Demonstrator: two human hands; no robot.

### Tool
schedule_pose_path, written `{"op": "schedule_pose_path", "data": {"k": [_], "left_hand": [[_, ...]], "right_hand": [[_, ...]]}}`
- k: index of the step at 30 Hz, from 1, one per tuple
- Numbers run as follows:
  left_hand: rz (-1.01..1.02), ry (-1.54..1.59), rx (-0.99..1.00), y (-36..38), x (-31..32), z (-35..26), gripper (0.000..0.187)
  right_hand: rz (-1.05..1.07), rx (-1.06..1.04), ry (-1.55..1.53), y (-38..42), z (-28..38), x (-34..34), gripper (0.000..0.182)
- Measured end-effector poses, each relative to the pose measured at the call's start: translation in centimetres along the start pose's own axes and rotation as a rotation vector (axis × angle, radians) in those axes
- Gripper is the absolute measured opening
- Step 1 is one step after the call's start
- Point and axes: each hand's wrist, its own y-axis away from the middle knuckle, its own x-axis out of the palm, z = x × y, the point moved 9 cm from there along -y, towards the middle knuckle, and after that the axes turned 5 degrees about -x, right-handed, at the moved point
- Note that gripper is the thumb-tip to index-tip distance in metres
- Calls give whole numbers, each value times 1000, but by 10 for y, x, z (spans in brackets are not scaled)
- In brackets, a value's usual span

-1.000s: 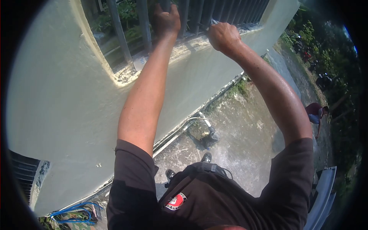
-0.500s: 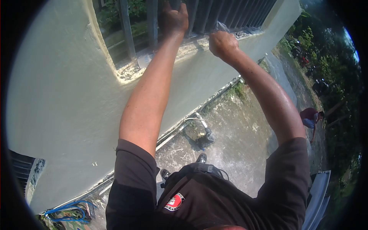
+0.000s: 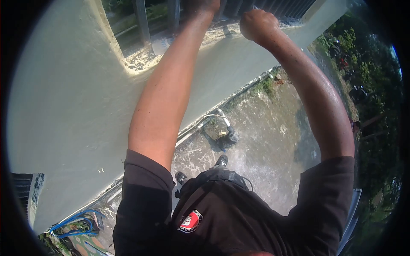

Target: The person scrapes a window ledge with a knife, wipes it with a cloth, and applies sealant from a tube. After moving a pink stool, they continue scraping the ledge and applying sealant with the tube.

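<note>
Both my arms reach up to a window with dark metal bars set in a pale wall. My left hand is at the bars, cut off by the top edge, so its fingers are hidden. Close to the sill, my right hand is closed in a fist, its back towards me. A small pale tip shows just above that fist; what it belongs to I cannot make out. A whitish piece with blue lettering lies on the sill beside my left forearm.
Below is a stained concrete floor where my feet stand. Near them a white pipe rises by the wall, with a dark wrapped object next to it. Blue hose lies coiled at lower left. Greenery borders the right.
Both hands now appear higher in view, the left mostly out of frame. Less of the pale, plastic-looking thing above my right fist shows. The bending person at right is now mostly hidden behind my arm.
</note>
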Motion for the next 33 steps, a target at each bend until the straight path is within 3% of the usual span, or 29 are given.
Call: {"op": "schedule_pose_path", "data": {"k": [7, 11, 16, 21, 24, 26, 27, 33], "left_hand": [[-10, 12, -26, 2, 5, 11, 34], [-1, 6, -24, 7, 11, 12, 34], [-21, -19, -4, 3, 5, 7, 34], [-22, -32, 7, 0, 4, 3, 34], [-20, -41, 9, -2, 6, 2, 34], [-20, -47, 8, -3, 8, 3, 34], [-24, -52, 7, -4, 9, 4, 34], [-51, -89, 14, -7, 13, 14, 34]], "right_hand": [[-19, 28, 5, 5, -1, -1, 29], [6, 82, -65, -15, 8, 33, 31], [230, 111, -195, -45, -10, 32, 32], [78, 19, -62, 0, -23, 13, 33], [37, 62, -170, 8, -38, 24, 33], [61, -25, -195, 3, -31, 29, 32], [32, 44, -343, 5, -35, 29, 32], [226, 32, -700, 9, -20, 25, 28]]}}
